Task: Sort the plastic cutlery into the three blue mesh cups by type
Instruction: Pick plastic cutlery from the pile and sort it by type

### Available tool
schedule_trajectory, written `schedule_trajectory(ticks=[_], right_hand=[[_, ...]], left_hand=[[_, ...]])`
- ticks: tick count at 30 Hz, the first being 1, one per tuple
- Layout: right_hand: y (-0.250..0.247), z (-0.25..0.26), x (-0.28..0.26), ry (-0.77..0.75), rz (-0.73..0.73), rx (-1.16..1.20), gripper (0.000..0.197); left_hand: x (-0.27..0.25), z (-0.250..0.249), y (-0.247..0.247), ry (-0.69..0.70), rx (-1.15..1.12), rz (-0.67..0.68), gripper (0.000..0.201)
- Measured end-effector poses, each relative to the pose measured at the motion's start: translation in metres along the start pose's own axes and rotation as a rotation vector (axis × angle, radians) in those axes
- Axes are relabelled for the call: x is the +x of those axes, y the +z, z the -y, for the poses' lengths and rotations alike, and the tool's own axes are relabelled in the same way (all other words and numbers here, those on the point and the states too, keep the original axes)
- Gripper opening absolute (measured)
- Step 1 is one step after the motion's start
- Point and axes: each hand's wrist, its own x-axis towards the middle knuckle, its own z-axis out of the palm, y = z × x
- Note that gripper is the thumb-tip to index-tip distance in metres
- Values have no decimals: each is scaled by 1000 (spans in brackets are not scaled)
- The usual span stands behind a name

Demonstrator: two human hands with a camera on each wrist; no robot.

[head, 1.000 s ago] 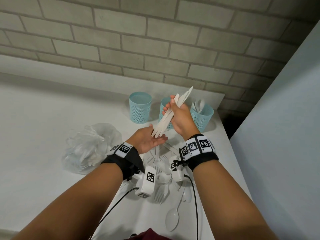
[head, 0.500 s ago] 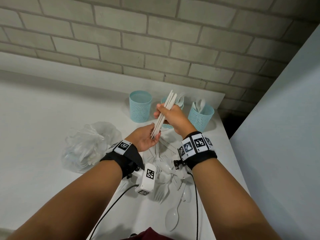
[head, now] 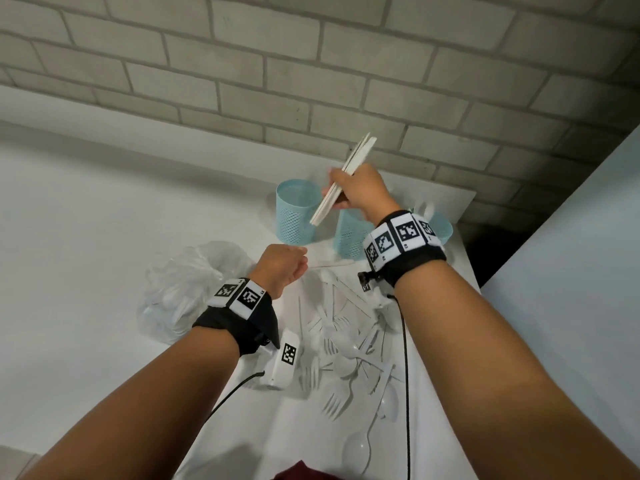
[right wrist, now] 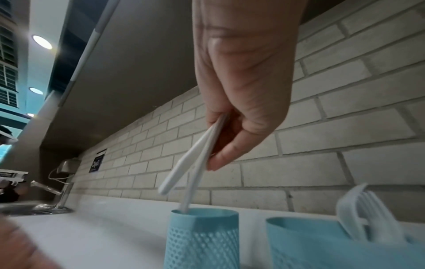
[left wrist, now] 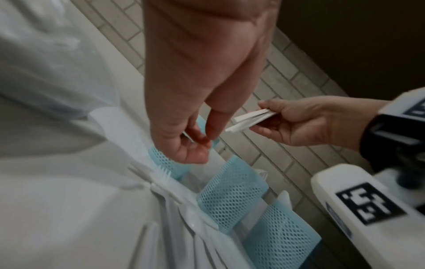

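My right hand grips a bundle of white plastic knives, tilted, above the left blue mesh cup. In the right wrist view the knives point down and one tip reaches that cup's mouth. The middle cup holds forks; the right cup is partly hidden by my wrist. My left hand hangs low over the table, fingers loosely curled, holding nothing I can make out. A pile of loose forks and spoons lies between my forearms.
A crumpled clear plastic bag lies left of the pile. One knife lies on the table by my left hand, a spoon near the front. Brick wall behind the cups; the table's edge lies right of them. A sink tap stands far left.
My right hand carried the knife bundle up and left, from over the middle cup to over the left cup. My left hand let go of the knife ends and dropped toward the table.
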Motion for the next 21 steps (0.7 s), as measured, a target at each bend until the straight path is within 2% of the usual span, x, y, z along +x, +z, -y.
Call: schedule_trajectory(ticks=[5, 9, 12, 13, 15, 17, 19, 21], right_hand=[[23, 10, 36, -120, -108, 142, 17], [48, -3, 54, -163, -72, 67, 20], [63, -21, 61, -124, -24, -10, 16], [65, -27, 62, -112, -14, -34, 14], [66, -35, 65, -85, -8, -51, 11], [63, -37, 65, -95, -14, -78, 15], [59, -35, 66, -110, -1, -125, 10], [52, -31, 64, -121, 37, -156, 25]], left_hand=[[-2, 0, -15, -10, 207, 15, 25], [2, 8, -22, -56, 426, 39, 18], [5, 12, -22, -35, 714, 62, 4], [6, 13, -22, -4, 839, 67, 5], [8, 13, -18, 73, 1091, 57, 17], [9, 13, -12, 115, 1282, 9, 40], [9, 14, -5, 104, 1437, -7, 64], [11, 16, 0, 106, 1529, 45, 88]])
